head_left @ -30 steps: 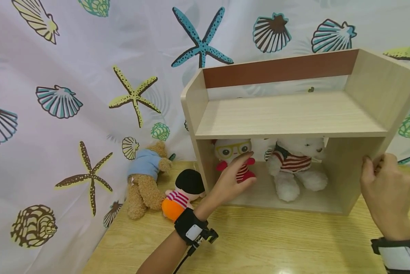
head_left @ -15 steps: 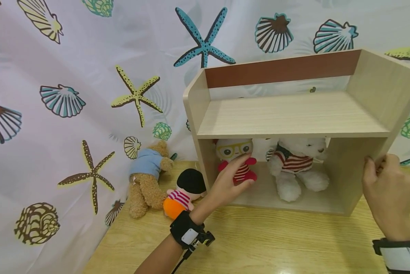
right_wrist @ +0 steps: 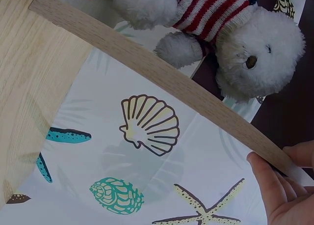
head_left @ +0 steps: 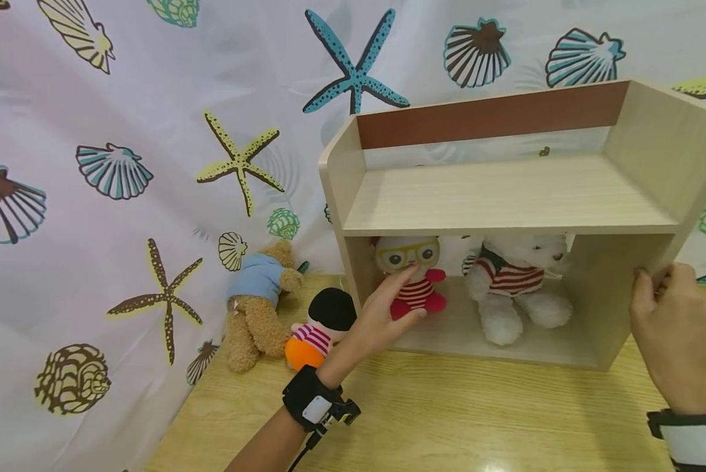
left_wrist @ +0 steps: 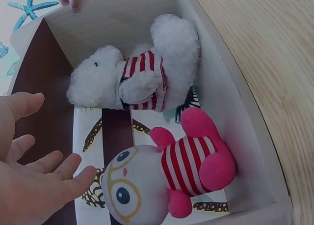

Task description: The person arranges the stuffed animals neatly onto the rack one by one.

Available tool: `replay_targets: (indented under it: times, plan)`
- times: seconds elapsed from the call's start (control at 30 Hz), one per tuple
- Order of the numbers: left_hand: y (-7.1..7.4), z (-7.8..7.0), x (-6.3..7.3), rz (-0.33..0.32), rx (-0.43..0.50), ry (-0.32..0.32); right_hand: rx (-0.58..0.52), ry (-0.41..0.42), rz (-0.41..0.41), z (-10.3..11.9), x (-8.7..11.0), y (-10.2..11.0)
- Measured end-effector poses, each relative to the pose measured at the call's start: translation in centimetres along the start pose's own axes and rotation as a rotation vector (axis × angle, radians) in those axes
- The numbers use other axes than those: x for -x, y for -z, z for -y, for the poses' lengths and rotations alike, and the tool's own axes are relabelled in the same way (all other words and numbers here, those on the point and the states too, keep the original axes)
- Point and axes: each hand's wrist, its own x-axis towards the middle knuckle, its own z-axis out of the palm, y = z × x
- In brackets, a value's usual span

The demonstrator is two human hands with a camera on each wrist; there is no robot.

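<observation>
My left hand (head_left: 382, 311) is open in front of the shelf's lower left, thumb and fingers spread. In the left wrist view its fingertips come close to the head of a plush doll (left_wrist: 189, 166) with yellow glasses and a red-and-white striped body. That doll sits inside the lower compartment of a light wooden shelf (head_left: 506, 196). Beside it sits a white teddy bear (head_left: 512, 282) in a striped sweater. My right hand (head_left: 677, 328) pinches the front edge of the shelf's right side panel (right_wrist: 196, 99) between thumb and fingers.
Left of the shelf, a brown teddy bear (head_left: 258, 301) in a blue shirt leans at the curtain (head_left: 152, 85). A black-capped doll (head_left: 332, 308) with an orange bottom lies next to it, partly behind my left forearm. The wooden table (head_left: 447, 406) extends in front of the shelf.
My left hand has drawn back slightly leftward from the plush doll, showing more of it. My right hand keeps its grip on the panel. The head view has shifted a little.
</observation>
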Motion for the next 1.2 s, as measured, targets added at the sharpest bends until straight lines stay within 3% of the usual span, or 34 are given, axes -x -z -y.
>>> replay_targets:
  times: [0.7, 0.97, 1.2]
  plan:
    - [1.4, 0.3, 1.4, -0.007, -0.002, 0.04, -0.006, -0.021, 0.024, 0.1, 0.0, 0.2]
    - [2.0, 0.5, 1.8, -0.028, 0.008, 0.066, -0.028, -0.145, 0.076, 0.3, -0.2, 0.0]
    - [2.7, 0.6, 2.5, -0.055, 0.001, 0.082, -0.029, -0.187, 0.104, 0.5, -0.2, 0.2]
